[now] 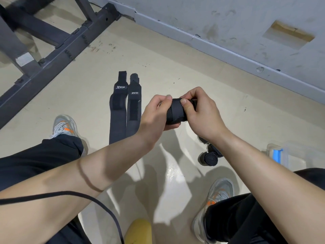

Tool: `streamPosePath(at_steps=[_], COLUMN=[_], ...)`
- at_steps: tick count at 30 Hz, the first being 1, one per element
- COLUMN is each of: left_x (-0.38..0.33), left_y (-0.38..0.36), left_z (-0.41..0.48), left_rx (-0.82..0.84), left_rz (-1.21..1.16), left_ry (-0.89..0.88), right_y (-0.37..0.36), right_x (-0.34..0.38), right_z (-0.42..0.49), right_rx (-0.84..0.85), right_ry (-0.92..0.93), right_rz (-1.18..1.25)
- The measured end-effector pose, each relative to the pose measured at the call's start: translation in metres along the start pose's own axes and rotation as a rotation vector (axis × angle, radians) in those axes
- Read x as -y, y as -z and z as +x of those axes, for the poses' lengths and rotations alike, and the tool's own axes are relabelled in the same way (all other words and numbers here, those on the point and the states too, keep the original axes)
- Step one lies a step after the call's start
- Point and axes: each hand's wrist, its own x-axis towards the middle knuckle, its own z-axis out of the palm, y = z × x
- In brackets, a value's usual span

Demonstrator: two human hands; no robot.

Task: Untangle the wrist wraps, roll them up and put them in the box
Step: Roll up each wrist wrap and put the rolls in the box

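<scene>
A black rolled wrist wrap (175,111) is held above the floor between both hands. My left hand (156,117) grips its left end, fingers curled round it. My right hand (198,111) grips the right end, thumb pressed on top of the roll. Two black wraps lie flat and straight side by side on the floor: one marked XTEP (118,106) and one beside it (133,106). Rolled black wraps (209,156) sit on the floor under my right forearm. The clear plastic box (288,159) with a blue clip stands at the right, partly hidden by my arm.
A dark metal equipment frame (52,43) crosses the floor at the upper left. A grey wall (228,32) runs along the back. My two shoes (65,125) (218,196) and dark trouser legs flank the work area. A black cord (88,199) crosses my left forearm.
</scene>
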Motion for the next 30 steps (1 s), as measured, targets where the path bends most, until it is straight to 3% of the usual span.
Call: streamPosePath(at_steps=[5, 11, 16, 19, 22, 24, 30], left_x=[0.007, 0.004, 0.019, 0.034, 0.049, 0.065, 0.138], left_y=[-0.005, -0.01, -0.021, -0.028, -0.035, -0.043, -0.07], left_z=[0.0, -0.003, -0.012, -0.006, 0.002, 0.012, 0.041], left_rx=[-0.087, -0.119, -0.09, 0.021, 0.091, 0.114, -0.056], left_rz=[0.13, 0.217, 0.258, 0.228, 0.063, 0.047, 0.133], left_ry=[-0.104, -0.186, -0.167, -0.069, 0.106, 0.196, 0.38], right_y=[0.0, 0.016, 0.021, 0.03, 0.041, 0.042, 0.013], right_x=[0.004, -0.001, -0.013, -0.032, -0.056, -0.079, -0.151], right_z=[0.005, -0.004, -0.022, -0.035, -0.041, -0.04, -0.035], right_rx=[-0.017, 0.295, 0.22, 0.241, 0.318, 0.279, 0.106], right_ry=[-0.167, -0.272, -0.251, -0.345, -0.464, -0.491, -0.628], right_rz=[0.246, 0.438, 0.392, 0.369, 0.503, 0.499, 0.141])
